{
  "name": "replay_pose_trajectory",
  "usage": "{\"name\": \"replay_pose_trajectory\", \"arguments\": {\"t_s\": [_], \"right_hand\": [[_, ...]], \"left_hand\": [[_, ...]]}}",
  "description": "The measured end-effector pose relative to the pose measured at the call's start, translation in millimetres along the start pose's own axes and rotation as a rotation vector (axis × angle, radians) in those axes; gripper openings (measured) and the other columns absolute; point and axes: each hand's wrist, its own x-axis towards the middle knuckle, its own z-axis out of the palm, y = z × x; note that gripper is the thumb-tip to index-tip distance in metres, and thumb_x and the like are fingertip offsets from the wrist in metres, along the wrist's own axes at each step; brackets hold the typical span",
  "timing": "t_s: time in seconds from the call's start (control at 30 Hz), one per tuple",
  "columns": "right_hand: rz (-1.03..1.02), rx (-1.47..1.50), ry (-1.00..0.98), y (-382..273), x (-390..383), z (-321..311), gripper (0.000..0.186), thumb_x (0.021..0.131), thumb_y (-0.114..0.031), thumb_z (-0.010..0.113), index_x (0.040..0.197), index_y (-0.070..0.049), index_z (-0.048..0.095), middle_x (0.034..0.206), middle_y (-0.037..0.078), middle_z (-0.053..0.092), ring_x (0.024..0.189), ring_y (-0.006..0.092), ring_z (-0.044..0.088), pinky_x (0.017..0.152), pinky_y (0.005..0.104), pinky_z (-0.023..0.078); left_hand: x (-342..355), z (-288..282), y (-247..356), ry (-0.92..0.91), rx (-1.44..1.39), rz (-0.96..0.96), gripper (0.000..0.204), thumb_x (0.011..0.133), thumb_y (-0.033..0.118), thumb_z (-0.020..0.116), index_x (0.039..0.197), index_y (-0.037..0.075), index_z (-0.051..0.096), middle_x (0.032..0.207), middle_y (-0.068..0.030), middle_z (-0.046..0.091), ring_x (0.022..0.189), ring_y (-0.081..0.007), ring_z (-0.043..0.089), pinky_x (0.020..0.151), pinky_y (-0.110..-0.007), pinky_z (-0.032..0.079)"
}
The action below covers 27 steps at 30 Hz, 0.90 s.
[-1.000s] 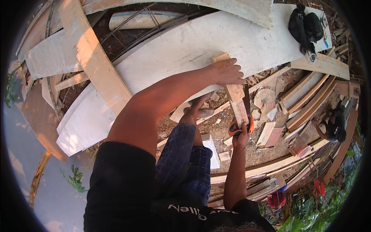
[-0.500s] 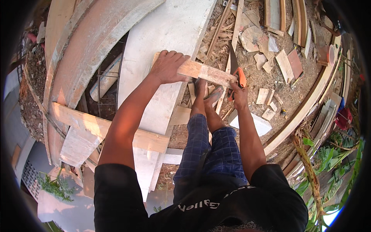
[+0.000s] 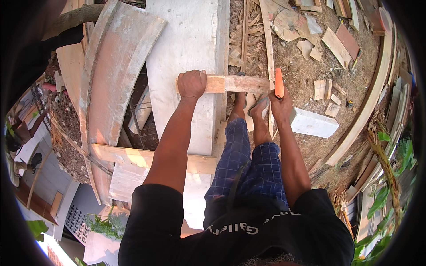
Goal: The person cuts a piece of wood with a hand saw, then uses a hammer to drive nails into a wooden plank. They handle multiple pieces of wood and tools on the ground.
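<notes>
A short wooden board [image 3: 248, 84], pale at one end and grey-brown at the other, lies crosswise with its left part over a long whitish panel [image 3: 182, 48]. My left hand [image 3: 192, 84] is closed over the board near its left end. At the board's right end, my right hand [image 3: 281, 106] grips a hand saw by its orange handle [image 3: 278, 82]. The handle points away from me and is seen edge-on; the saw blade cannot be made out. My feet stand on the ground below the board, partly hidden by it.
A curved plywood form [image 3: 117, 57] and a cross plank [image 3: 124, 155] lie at left. Rightward are a white block [image 3: 314, 123], wood offcuts [image 3: 336, 47] and a long curved timber [image 3: 370, 108]. Another person's dark sleeve [image 3: 53, 44] shows upper left; another person [image 3: 20, 135] is farther left.
The board has turned from slanting to nearly level. The saw has turned with my right hand, so its blade, seen before, no longer shows. The whole view has shifted, and people appear at left.
</notes>
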Motion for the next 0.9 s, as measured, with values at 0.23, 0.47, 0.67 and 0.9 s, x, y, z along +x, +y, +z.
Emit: {"name": "replay_pose_trajectory", "arguments": {"t_s": [0.23,0.47,0.67,0.9], "right_hand": [[0.026,0.162,-0.137,-98,-144,-67,0.019,0.091,-0.014,0.073,0.099,0.002,0.067,0.082,0.007,0.067,0.074,0.0140,0.064,0.069,0.0313,0.051],[0.169,0.264,-0.174,-134,-218,-20,0.016,0.086,-0.011,0.078,0.092,0.000,0.068,0.073,0.008,0.067,0.062,0.0153,0.065,0.061,0.0308,0.052],[0.203,0.218,-0.192,-139,-232,1,0.019,0.084,-0.013,0.080,0.091,0.000,0.068,0.070,0.010,0.064,0.059,0.0210,0.064,0.059,0.0336,0.051],[0.257,0.243,-0.217,-169,-276,-22,0.020,0.082,-0.016,0.081,0.090,-0.003,0.069,0.070,0.012,0.064,0.060,0.0271,0.066,0.058,0.0358,0.052]], "left_hand": [[-2,7,-2,0.043,-0.037,-0.013,0.038,0.097,0.030,0.050,0.074,0.009,0.072,0.081,-0.0073,0.072,0.077,-0.0279,0.065,0.079,-0.043,0.045],[2,3,-3,-0.079,-0.046,-0.034,0.040,0.099,0.034,0.044,0.087,0.009,0.072,0.087,-0.0114,0.072,0.085,-0.0317,0.065,0.085,-0.046,0.046],[1,11,-2,-0.060,-0.013,-0.030,0.037,0.098,0.032,0.046,0.086,0.010,0.073,0.090,-0.0081,0.073,0.088,-0.0285,0.065,0.086,-0.044,0.045],[-3,10,-2,-0.017,-0.026,0.002,0.037,0.097,0.031,0.046,0.084,0.011,0.073,0.085,-0.0110,0.073,0.082,-0.0322,0.067,0.080,-0.047,0.047]]}}
